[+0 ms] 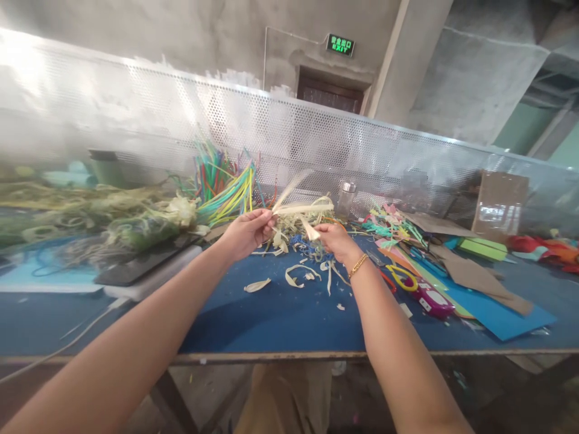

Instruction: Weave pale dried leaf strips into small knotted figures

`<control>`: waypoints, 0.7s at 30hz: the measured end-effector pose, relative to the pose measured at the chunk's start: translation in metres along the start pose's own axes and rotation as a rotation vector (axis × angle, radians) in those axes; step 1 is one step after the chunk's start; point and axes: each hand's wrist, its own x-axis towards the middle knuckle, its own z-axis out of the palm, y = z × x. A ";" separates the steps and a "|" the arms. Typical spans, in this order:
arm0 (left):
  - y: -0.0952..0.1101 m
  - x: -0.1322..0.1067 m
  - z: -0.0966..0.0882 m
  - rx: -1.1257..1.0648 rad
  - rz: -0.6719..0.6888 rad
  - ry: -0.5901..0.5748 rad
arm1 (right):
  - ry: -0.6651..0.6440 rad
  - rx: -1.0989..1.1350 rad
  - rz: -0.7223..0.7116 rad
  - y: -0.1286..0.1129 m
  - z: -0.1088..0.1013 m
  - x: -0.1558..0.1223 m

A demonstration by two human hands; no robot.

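My left hand [251, 231] pinches the base of some pale corn husk strips [304, 209], which fan out up and to the right. A short way to the right, my right hand [333, 240] has its fingers closed on a smaller piece of corn husk [310, 229]. Both hands are raised over the blue tabletop [266, 328]. Below them lie loose husk scraps, among them a curled strip [294, 278] and a flat leaf-shaped piece [257, 285]. Behind the hands is a heap of husk and blue strands [304, 246], partly covered by what I hold.
Colourful pipe cleaners [228, 187] stand at the back. To the left, a blurred husk pile [145, 226] lies by a black flat object [147, 262]. Scissors with yellow handles [402, 278], a purple device [433, 299], and blue card [502, 316] lie right. A bottle [347, 198] stands behind.
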 end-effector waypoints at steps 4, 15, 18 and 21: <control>0.011 0.007 -0.016 -0.117 -0.003 0.121 | 0.010 -0.106 -0.023 -0.006 -0.012 -0.004; 0.006 0.013 -0.029 0.022 0.113 0.373 | -0.390 -0.103 -0.257 -0.013 0.000 -0.017; 0.004 0.013 -0.029 0.084 0.106 0.392 | -0.357 0.221 -0.386 -0.025 0.005 -0.026; -0.003 0.012 -0.027 0.127 0.054 0.380 | -0.261 0.499 -0.439 -0.035 0.015 -0.032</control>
